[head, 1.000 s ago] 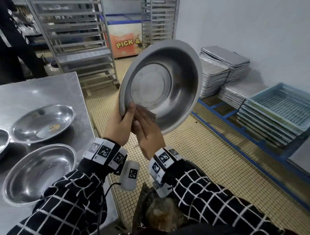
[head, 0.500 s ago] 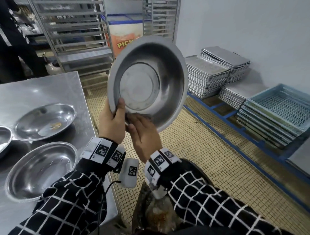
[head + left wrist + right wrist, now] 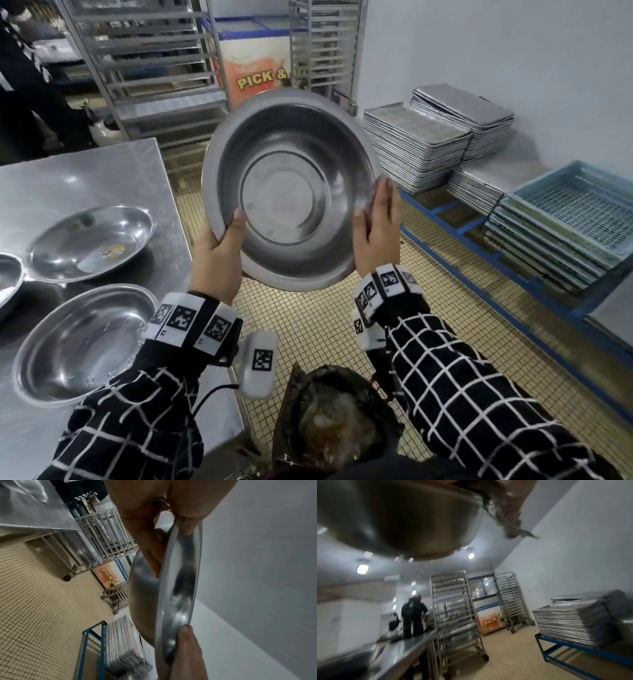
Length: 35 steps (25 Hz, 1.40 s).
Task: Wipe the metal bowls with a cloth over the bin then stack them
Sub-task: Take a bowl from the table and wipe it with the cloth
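Note:
I hold a large metal bowl (image 3: 291, 192) upright in the air, its inside facing me, above the bin (image 3: 329, 411). My left hand (image 3: 222, 240) grips the lower left rim, thumb inside and fingers behind; the left wrist view shows the bowl (image 3: 178, 588) edge-on in that grip. My right hand (image 3: 376, 226) lies with straight fingers on the right rim, pressing a grey cloth (image 3: 506, 520) against it. Part of the cloth hangs loose beside the bowl's underside (image 3: 393, 517). Two more bowls (image 3: 89, 240) (image 3: 85, 342) rest on the steel table (image 3: 85, 178); the far one holds a food scrap.
A third bowl's edge (image 3: 7, 277) shows at far left. Stacked metal trays (image 3: 418, 144) and blue crates (image 3: 565, 219) sit on a low blue frame to the right. Rack trolleys (image 3: 147, 68) and a person (image 3: 20, 85) stand behind the table.
My right hand slid with the cloth from the lower rim beside my left hand round to the right rim. The bowl dropped a little and faces me more squarely.

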Tool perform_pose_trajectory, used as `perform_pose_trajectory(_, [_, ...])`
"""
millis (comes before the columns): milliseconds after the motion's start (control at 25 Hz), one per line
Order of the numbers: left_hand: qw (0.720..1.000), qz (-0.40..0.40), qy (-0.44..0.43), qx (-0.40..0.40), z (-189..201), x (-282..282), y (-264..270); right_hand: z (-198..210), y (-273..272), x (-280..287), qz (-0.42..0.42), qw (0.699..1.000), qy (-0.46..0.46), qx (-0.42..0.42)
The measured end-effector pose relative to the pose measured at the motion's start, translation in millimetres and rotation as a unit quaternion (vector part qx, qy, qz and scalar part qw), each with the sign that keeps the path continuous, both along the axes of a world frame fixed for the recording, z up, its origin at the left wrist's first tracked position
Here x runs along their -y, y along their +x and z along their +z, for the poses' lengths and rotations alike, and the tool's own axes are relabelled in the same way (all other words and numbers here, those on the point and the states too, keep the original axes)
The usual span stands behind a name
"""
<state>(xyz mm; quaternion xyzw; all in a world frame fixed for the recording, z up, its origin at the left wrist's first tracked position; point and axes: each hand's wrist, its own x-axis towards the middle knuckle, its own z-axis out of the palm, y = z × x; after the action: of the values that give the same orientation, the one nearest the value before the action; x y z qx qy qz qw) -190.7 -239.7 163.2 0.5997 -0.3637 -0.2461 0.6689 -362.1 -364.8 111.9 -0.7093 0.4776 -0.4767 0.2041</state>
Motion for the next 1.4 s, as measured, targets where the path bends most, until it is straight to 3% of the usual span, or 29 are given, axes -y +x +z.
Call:
perform_pose_trajectory(120, [0.999,-0.021,0.042,-0.003,4,-5,12,28,-10,12,-0.016,0.991,0.094,0.09])
perform_pose_trajectory(240, [0.997,-0.034,0.066,0.017,-1,-5,26,32,-18,14,-0.006,0.989,0.131,0.064])
perform_pose_trajectory(400, [0.987,0.068,0.057,0.136,-9,-1,32,14,-10,6,-0.039,0.975,0.183,0.12])
perform_pose_trajectory(480, [0.979,0.082,0.057,0.176,-16,0,25,9,-3,-2,-0.072,0.963,0.196,0.172])
perform_pose_trajectory(560, [0.984,0.052,0.056,0.163,-27,1,12,6,6,-11,-0.083,0.945,0.208,0.237])
perform_pose_trajectory(680, [0.993,0.035,0.084,0.08,-35,1,-7,5,18,-19,-0.056,0.929,0.221,0.29])
perform_pose_trajectory(800, [0.993,0.051,0.08,0.068,-35,5,1,6,24,-17,-0.006,0.942,0.239,0.238])
perform_pose_trajectory(960, [0.985,0.078,0.116,0.101,-21,11,21,5,18,-22,-0.011,0.965,0.203,0.166])
perform_pose_trajectory(1080, [0.976,0.081,0.143,0.143,-15,8,21,13,30,-35,0.083,0.965,0.208,0.135])
perform_pose_trajectory(1160, [0.976,0.067,0.138,0.154,-11,8,14,16,49,-52,0.185,0.968,0.162,0.037])
perform_pose_trajectory(1280, [0.976,0.047,0.115,0.177,-4,11,10,6,71,-71,0.322,0.938,0.039,-0.124])
perform_pose_trajectory(1400, [0.981,0.035,0.094,0.166,-1,12,19,-10,58,-44,0.292,0.902,-0.008,-0.317])
